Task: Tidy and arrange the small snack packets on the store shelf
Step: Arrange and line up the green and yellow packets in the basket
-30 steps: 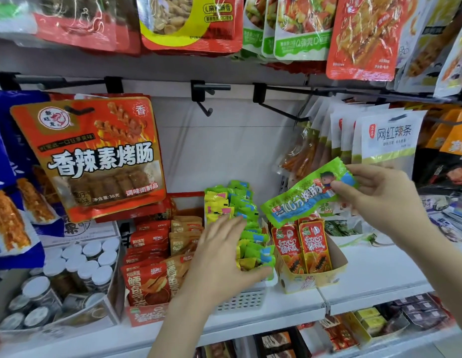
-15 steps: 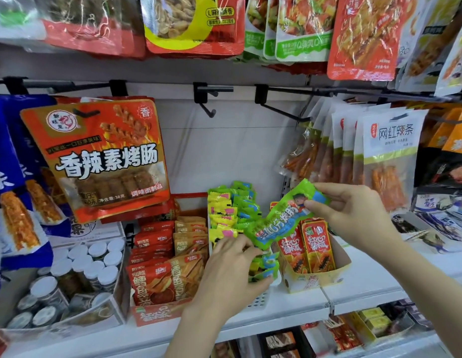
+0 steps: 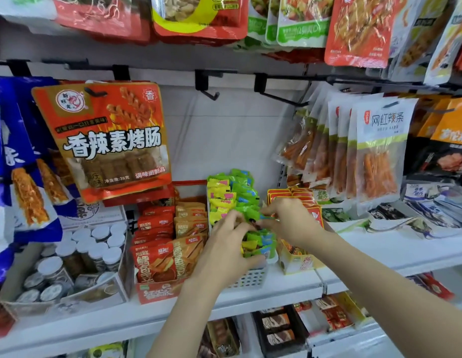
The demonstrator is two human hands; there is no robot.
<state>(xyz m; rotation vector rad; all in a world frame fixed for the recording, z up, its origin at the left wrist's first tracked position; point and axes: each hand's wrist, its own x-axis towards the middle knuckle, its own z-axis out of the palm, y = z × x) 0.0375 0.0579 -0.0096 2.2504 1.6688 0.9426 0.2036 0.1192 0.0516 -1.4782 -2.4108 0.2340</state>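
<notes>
head view.

a: starting left of the white basket [image 3: 250,279]: capped jars [image 3: 77,254], then a carton of orange packets [image 3: 170,254] touching the basket's left wall. nothing handled there?

b: nothing. next, inside the basket, the row of green packets [image 3: 232,195], stood on edge and stacked from the basket's back to its front.

a: and over the basket's front half?

b: left hand [image 3: 224,244], fingers curled down into the row, thumb braced against the frontmost packets. gripping a bunch of them, probably to hold a gap open.

a: then just right of that, above the basket's middle?

b: right hand [image 3: 289,223], fingertips closed in a pinch on one green packet [image 3: 253,223], apparently feeding it into that gap.

a: which way round?

b: mostly hidden by fingers. judging by the visible bit: long axis crosswise, running from one hand toward the other, blue end nearer the right hand, not yet upright like its neighbours.

a: and right of the basket?

b: yellow carton [image 3: 299,262] of red packets, just beside the basket's right wall, partly covered by the right wrist.
</notes>
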